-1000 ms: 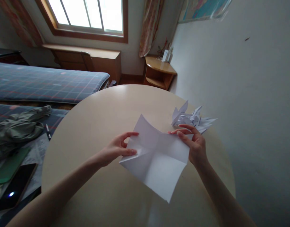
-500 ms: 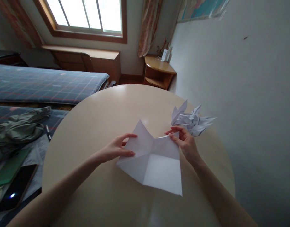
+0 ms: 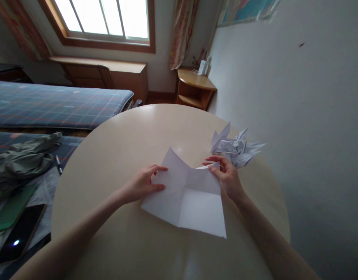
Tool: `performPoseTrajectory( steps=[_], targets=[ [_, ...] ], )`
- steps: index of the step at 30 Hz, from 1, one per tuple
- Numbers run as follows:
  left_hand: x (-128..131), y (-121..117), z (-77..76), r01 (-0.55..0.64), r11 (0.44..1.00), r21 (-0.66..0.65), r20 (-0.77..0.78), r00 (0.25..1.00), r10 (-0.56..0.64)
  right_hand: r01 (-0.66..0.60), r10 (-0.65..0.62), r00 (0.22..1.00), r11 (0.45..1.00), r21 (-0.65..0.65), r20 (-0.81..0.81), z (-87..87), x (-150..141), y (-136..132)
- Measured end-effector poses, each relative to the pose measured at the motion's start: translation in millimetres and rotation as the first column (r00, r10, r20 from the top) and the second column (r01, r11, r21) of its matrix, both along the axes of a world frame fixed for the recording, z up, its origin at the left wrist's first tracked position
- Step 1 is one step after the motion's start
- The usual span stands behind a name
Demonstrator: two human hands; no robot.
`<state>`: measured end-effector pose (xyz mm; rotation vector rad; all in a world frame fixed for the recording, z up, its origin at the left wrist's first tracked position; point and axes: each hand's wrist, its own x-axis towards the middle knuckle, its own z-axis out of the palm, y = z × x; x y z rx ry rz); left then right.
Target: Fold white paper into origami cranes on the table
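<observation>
A creased white sheet of paper is spread over the round table, its fold lines crossing near the middle and its panels raised at angles. My left hand grips the left edge, thumb on top, with the other fingers partly hidden behind the sheet. At the upper right corner, my right hand pinches the paper between thumb and fingers. Just beyond that hand lies a cluster of folded white paper pieces with pointed tips.
The round cream table fills the foreground, close to a white wall on the right. To the left are a plaid mattress, a crumpled green cloth, a pen, a green booklet and a dark phone.
The sheet's left and lower panels have opened out a little flatter, its lower left edge shifting slightly left. Both hands keep their hold in nearly the same places.
</observation>
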<state>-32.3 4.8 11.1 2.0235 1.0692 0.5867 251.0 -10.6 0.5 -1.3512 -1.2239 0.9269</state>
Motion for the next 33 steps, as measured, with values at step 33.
performPoseTrajectory(
  steps=[33],
  targets=[
    [28.4, -43.3, -5.8, 0.397, 0.384, 0.833, -0.406, 0.912, -0.062, -0.559, 0.218, 0.413, 0.828, 0.056, 0.884, 74.4, -40.3, -87.5]
  ],
)
